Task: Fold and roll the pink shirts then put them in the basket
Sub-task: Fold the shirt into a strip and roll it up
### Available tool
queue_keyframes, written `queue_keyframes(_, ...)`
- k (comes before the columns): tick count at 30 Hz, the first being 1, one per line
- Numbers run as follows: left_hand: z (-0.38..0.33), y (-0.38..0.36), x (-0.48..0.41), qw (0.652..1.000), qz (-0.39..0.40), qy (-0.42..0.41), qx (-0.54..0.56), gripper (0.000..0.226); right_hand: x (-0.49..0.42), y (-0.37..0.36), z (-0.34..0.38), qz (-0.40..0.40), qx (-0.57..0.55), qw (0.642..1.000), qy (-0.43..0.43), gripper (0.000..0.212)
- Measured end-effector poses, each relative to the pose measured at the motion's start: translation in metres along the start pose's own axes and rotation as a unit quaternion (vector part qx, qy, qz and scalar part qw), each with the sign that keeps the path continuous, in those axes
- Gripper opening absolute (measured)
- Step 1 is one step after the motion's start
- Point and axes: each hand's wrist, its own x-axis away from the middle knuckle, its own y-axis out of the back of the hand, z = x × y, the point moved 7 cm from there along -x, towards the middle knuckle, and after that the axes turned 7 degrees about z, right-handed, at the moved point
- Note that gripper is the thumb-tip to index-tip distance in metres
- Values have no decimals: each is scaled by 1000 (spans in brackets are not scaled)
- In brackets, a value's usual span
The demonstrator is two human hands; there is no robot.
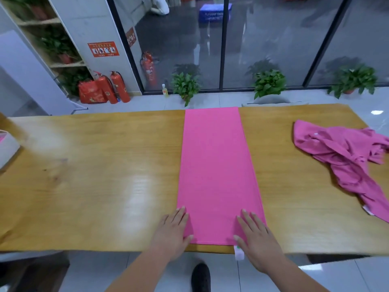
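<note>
The folded pink shirt lies as a long strip across the wooden table, its near end pressed flat by the left hand and right hand, fingers straight and slightly spread, while a crumpled pink shirt lies well apart at the right.

The left hand and right hand cover the near corners of the folded shirt. The print on the white tag by the right hand is too small to read. Far left of the hands, the frame edge cuts off the basket, leaving one corner. Well right of them, the crumpled shirt runs out of view
</note>
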Motion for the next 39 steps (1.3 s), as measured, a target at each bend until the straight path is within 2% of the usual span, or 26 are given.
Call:
queue_keyframes(3, -3, -3, 12, 1000, 0, 1, 4, 84, 11, -2, 3, 0, -5, 1000, 7, 93)
queue_keyframes(8, -8, -13, 26, 1000, 2, 0, 12, 83, 28, -12, 4, 6, -5, 1000, 10, 80)
queue_keyframes(10, -9, -16, 31, 1000, -1, 1, 10, 83, 32, -13, 5, 7, -4, 1000, 9, 83)
queue_keyframes(13, -11, -18, 36, 1000, -6, -3, 12, 81, 37, -16, 5, 0, -14, 1000, 7, 102)
queue_keyframes(16, -11, -15, 39, 1000, -10, -11, 21, 78, 40, -17, 4, -6, -18, 1000, -1, 110)
queue_keyframes(18, -9, -11, 40, 1000, -13, -16, 21, 75, 41, -14, 7, -6, -21, 1000, -9, 101)
queue_keyframes(21, -7, 4, 33, 999, -20, -32, 6, 68, 40, 1, 18, -19, -4, 999, -30, 75)
queue_keyframes(24, 2, 24, 18, 998, -37, -50, -7, 60, 30, 26, 34, -37, 13, 998, -54, 70)
queue_keyframes(26, 11, 33, 4, 996, -56, -61, -11, 65, 16, 38, 47, -39, -10, 998, -51, 64)
queue_keyframes(29, 25, 38, -17, 995, -51, -81, -8, 73, -8, 47, 76, -26, -23, 999, -11, 74)
queue_keyframes(33, 42, 33, -35, 989, -27, -129, -68, 76, -35, 41, 125, -18, -36, 999, 27, 77)
queue_keyframes(36, 59, 34, -46, 982, -32, -173, -64, 67, -52, 28, 149, -32, -24, 999, 0, 67)
queue_keyframes(39, 71, 61, -65, 973, -59, -219, -31, 55, -73, 39, 158, -72, -12, 995, -67, 51)
